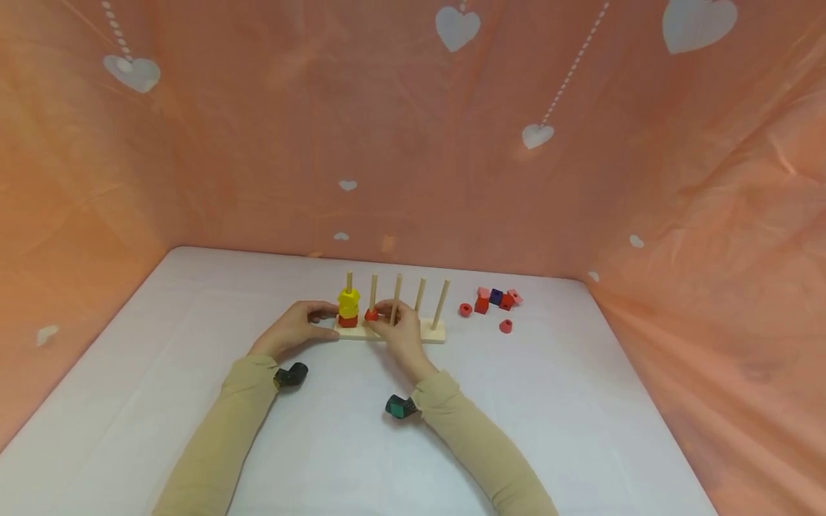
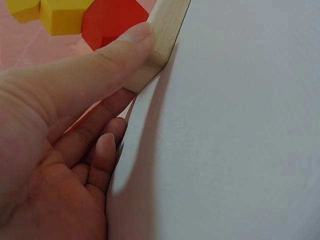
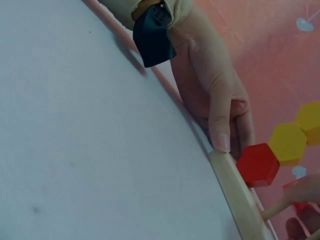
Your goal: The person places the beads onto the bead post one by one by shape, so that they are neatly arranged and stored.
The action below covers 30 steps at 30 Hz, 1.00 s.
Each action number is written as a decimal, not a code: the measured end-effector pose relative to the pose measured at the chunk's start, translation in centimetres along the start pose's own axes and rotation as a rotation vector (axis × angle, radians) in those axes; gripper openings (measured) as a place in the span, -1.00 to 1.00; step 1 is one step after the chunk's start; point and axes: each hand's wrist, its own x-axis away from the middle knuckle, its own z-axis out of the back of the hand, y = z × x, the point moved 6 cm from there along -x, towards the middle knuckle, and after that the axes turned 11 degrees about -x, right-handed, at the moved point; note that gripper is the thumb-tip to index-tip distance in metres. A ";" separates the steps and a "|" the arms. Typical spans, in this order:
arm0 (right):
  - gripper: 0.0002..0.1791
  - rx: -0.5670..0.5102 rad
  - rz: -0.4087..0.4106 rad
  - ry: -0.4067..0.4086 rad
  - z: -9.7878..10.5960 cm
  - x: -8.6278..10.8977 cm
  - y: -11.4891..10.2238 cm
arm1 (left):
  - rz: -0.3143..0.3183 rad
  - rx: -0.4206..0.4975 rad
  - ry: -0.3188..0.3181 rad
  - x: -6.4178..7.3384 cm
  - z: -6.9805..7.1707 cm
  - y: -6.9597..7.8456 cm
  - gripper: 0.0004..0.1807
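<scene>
A wooden peg board (image 1: 434, 332) with several upright pegs stands on the white table. My left hand (image 1: 292, 331) holds its left end, with the thumb on the front edge of the board (image 2: 162, 37) in the left wrist view. The leftmost peg carries a red hexagonal bead (image 3: 257, 165) at the bottom and yellow beads (image 1: 348, 302) stacked above it. At the second peg, my right hand (image 1: 405, 338) pinches a small red bead (image 1: 371, 315) low around the peg. Only the tips of the right hand (image 3: 304, 192) show in the right wrist view.
Right of the board lie loose beads: red ones (image 1: 482, 306), a dark blue one (image 1: 495, 296), a pink one (image 1: 514, 296) and a red cone-shaped one (image 1: 506, 327). A peach curtain (image 1: 413, 179) with white hearts hangs behind and beside the table (image 1: 335, 451).
</scene>
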 end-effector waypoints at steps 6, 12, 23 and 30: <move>-0.69 0.033 -0.019 -0.022 0.2 -0.7 1.1 | -0.004 0.000 -0.002 -0.1 0.1 0.0 -0.31; -0.67 0.110 -0.024 -0.035 0.2 -1.1 1.7 | -0.008 0.019 -0.002 -0.2 0.2 -0.1 -0.32; -0.60 0.145 -0.019 -0.104 -0.1 -1.3 1.8 | -0.001 -0.014 0.001 -0.3 0.3 0.0 -0.33; -0.49 0.053 -0.021 -0.156 0.4 -0.5 1.1 | 0.004 -0.005 -0.006 -0.2 0.2 -0.2 -0.32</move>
